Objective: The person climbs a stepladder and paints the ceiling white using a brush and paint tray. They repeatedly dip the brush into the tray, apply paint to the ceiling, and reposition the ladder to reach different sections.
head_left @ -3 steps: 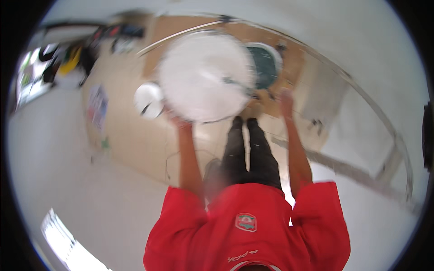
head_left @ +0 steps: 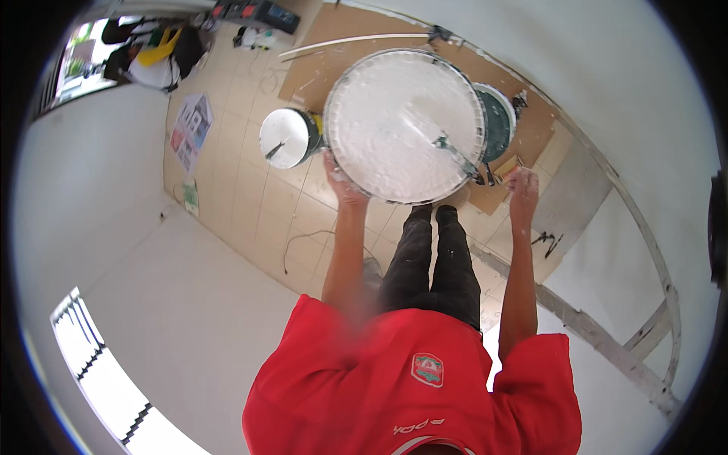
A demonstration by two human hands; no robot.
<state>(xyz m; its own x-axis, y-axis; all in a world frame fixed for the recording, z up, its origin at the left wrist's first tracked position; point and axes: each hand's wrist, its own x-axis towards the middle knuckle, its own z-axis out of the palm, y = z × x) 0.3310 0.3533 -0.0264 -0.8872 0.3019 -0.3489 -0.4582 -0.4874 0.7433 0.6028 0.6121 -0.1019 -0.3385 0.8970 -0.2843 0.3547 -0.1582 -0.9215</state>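
A large round tub is filled to near its rim with a white, paste-like material. My left hand grips its near left edge, with the fingers partly hidden below the rim. Across the white surface on the right lies a scraper-like tool, coated in white, its dark handle reaching past the edge. My right hand, smeared with white, is off to the right, apart from the tub. Its fingers are curled closed; whatever they may hold is hidden. Close to it is a tool with an orange-brown part.
A small white-topped bucket with a dark tool stands left of the tub. A green bucket is partly behind it on brown board. A pole, cable, toolbox and printed sheet lie about. Wooden framing runs right.
The view has turned and become sharper, shifting the scene rightward. My left hand stays at the tub's edge, and my right hand remains apart from it.
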